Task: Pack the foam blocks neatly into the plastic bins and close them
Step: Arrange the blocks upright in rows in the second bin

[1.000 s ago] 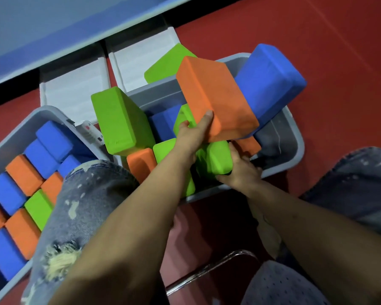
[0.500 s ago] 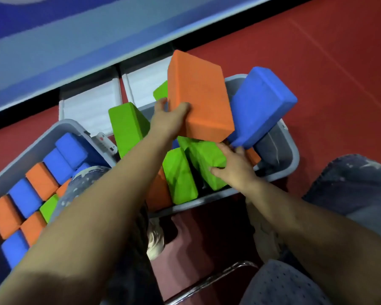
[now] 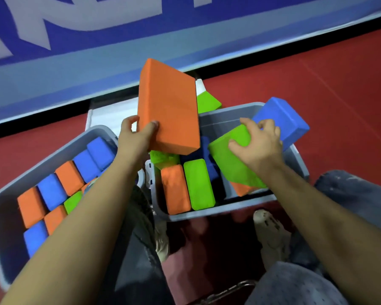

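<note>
A seated person leans over two grey plastic bins on a red floor, both hands busy with foam blocks. The left hand [image 3: 135,137] grips a large orange block [image 3: 168,106] by its lower left corner: the thumb lies across the broad front face, the fingers curl round the left edge behind it. The block rises tilted up and away from those fingers, held above the right bin [image 3: 229,211].

The right hand [image 3: 259,143] holds a green block [image 3: 231,157], its thumb pressing the block's top face and its fingers curled over the far end. That block slants down from the fingers toward the bin's near wall, with an orange piece showing beneath its lower end. Just beyond the fingertips, a blue block [image 3: 280,119] leans out over the bin's far right rim; whether the fingers touch it is unclear.

Below the left hand's block, an orange block [image 3: 176,190] and a green one [image 3: 199,183] stand side by side against the bin's near wall. Another green block [image 3: 207,102] pokes up behind the raised orange one.

Under the left forearm, the left bin [image 3: 0,216] holds blue, orange and green blocks packed upright in rows. Both bins are open.
</note>
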`<state>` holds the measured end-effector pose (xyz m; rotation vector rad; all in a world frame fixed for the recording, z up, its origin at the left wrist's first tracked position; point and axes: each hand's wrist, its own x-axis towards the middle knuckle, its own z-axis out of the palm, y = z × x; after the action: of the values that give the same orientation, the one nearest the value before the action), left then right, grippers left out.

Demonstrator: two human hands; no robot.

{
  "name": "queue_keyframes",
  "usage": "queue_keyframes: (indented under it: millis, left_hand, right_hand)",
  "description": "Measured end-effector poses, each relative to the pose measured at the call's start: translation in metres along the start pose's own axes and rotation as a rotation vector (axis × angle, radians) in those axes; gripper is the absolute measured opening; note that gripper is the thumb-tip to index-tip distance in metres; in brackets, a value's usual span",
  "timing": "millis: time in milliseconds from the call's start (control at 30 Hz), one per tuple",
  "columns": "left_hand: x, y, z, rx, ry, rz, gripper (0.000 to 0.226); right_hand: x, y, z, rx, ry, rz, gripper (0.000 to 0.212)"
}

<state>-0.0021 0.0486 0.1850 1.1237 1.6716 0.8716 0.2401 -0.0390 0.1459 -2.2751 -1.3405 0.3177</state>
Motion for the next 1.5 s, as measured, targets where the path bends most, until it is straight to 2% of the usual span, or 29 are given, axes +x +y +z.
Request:
queue_keyframes:
  millis: [167, 533, 667, 900, 1000, 1133, 1333, 1500]
  left_hand:
    - [0.011, -0.004, 0.001, 0.037, 0.027, -0.02, 0.058]
    - [0.037, -0.012, 0.012, 0.078, 0.025, -0.062, 0.06]
    - [0.042, -0.01, 0.011, 0.051, 0.021, -0.07, 0.06]
    - [0.041, -0.012, 0.007, 0.045, -0.029, -0.038, 0.045]
    - [0.036, -0.015, 0.004, 0.024, -0.063, -0.06, 0.049]
    - [0.028, -0.018, -0.002, 0.024, -0.105, -0.074, 0.057]
    - [0.015, -0.016, 0.0, -0.022, -0.032, -0.048, 0.047]
    - [0.001, -0.008, 0.026, -0.023, -0.055, 0.072, 0.043]
  right_hand:
    - [0.017, -0.003, 0.012, -0.073, -0.145, 0.022, 0.064]
    - [0.029, 0.011, 0.101, -0.114, -0.355, 0.087, 0.069]
    - [0.021, 0.025, 0.126, -0.006, -0.522, 0.071, 0.062]
    - [0.022, 0.027, 0.136, 0.084, -0.557, 0.117, 0.059]
    - [0.029, 0.027, 0.136, 0.108, -0.619, 0.164, 0.059]
    - [0.015, 0.021, 0.128, 0.151, -0.586, 0.178, 0.062]
    - [-0.01, 0.04, 0.091, 0.111, -0.552, 0.195, 0.057]
    - [-0.012, 0.085, 0.047, 0.212, -0.409, 0.465, 0.049]
